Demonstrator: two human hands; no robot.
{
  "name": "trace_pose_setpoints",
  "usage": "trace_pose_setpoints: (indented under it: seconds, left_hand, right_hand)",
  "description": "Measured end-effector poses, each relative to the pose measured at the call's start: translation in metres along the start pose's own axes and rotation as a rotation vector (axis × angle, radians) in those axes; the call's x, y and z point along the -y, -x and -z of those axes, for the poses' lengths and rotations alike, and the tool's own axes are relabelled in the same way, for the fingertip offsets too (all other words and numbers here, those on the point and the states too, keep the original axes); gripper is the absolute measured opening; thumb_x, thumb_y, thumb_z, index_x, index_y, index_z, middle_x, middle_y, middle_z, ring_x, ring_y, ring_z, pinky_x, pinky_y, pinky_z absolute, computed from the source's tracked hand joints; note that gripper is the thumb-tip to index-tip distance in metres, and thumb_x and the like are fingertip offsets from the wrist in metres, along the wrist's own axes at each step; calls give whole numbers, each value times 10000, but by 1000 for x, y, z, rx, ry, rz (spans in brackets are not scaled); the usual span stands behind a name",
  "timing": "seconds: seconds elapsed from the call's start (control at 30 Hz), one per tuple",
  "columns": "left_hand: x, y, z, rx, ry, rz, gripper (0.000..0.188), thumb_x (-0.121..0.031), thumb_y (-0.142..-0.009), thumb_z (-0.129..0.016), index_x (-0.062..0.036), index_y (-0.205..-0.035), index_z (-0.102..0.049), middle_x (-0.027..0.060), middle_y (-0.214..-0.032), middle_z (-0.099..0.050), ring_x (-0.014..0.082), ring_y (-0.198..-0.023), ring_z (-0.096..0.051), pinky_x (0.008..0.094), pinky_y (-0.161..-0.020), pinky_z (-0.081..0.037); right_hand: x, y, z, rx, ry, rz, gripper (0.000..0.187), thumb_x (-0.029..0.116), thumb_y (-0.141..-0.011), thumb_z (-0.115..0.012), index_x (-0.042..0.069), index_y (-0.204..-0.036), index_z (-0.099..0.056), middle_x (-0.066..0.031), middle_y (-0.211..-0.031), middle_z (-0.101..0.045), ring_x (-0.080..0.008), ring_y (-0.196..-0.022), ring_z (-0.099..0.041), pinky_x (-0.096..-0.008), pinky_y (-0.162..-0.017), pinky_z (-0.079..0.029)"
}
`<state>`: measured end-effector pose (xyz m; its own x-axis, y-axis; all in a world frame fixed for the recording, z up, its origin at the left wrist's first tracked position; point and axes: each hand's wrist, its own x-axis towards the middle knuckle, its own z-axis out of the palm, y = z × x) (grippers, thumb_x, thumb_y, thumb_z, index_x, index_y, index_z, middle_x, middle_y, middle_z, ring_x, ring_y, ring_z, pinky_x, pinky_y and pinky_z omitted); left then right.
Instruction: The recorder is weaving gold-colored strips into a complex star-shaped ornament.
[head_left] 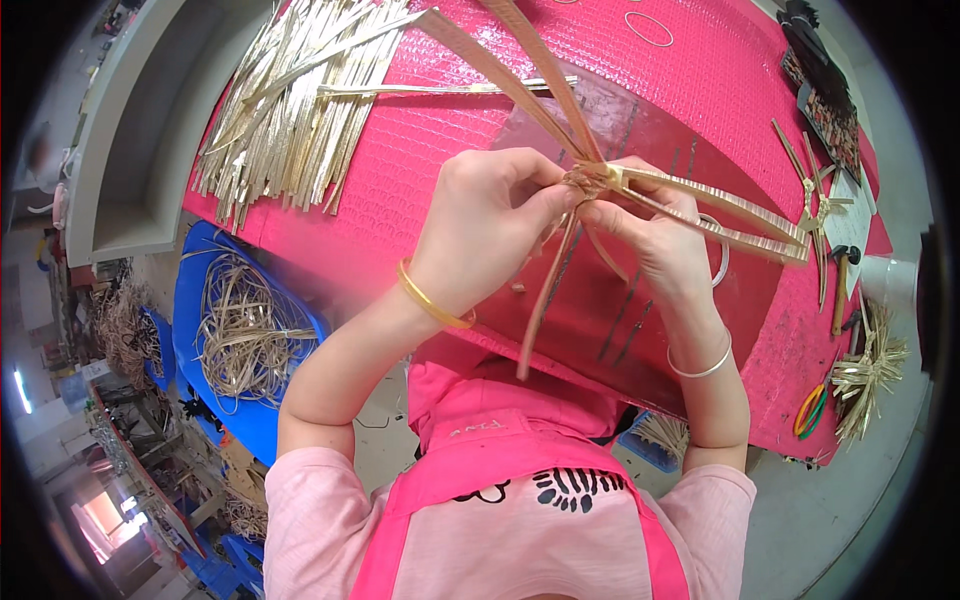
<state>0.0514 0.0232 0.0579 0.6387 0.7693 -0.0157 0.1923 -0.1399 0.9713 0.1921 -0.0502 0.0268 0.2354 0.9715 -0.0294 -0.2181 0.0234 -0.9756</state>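
Above the dark red mat point(690, 310), my left hand point(500, 205) pinches one side of a knotted bow of flat gold and copper-coloured strips point(770, 217). Fingers of my right hand point(655, 225) are closed on its other side, close to the central knot. Two long folded loops spread from that knot, one up and away, the other to the right. Loose strip ends hang below it toward me. My fingertips partly cover the knot, so its exact weave is hidden.
A pile of flat gold strips point(300, 120) lies on the pink table cover point(450, 110) at the far left. Left and below stands a blue bin point(190, 300) of tangled strips. At the right are a crossed strip piece point(818, 208), a hammer point(840, 295), coloured bands point(810, 412) and a strip bundle point(868, 375).
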Motion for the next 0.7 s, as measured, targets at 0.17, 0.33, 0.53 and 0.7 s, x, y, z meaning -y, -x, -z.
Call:
trace_pose_setpoints:
  seconds: [0.17,0.33,0.53,0.7]
  left_hand:
    - [-3,-2,9,100,156,192,121,-61,-749,-548,50,-782,-585,65,-529,-541,88,-456,-519,215,-351,-386]
    - [6,-5,14,169,26,-48,158,-33,-695,-560,40,-829,-599,93,-582,-564,133,-512,-553,255,-449,-440]
    - [5,-8,16,100,-536,-460,91,8,-693,-577,51,-771,-592,79,-683,-587,86,-644,-571,218,-539,-453]
    - [1,11,-3,-30,21,15,111,-34,-722,-582,44,-800,-593,38,-637,-589,65,-522,-516,197,-476,-404]
  right_hand:
    - [8,4,-6,-37,117,-64,89,32,-742,-569,-15,-803,-612,-42,-697,-598,-81,-661,-550,-171,-569,-426]
    - [14,8,-10,-97,380,64,87,61,-763,-556,-10,-783,-600,-45,-686,-595,-74,-637,-543,-180,-564,-428]
    - [8,9,3,46,-168,-232,125,80,-772,-551,-41,-803,-552,-75,-718,-589,-101,-625,-552,-213,-575,-453]
    - [1,11,-2,65,-290,-189,132,71,-774,-549,-50,-826,-543,-93,-730,-588,-126,-643,-569,-210,-600,-459]
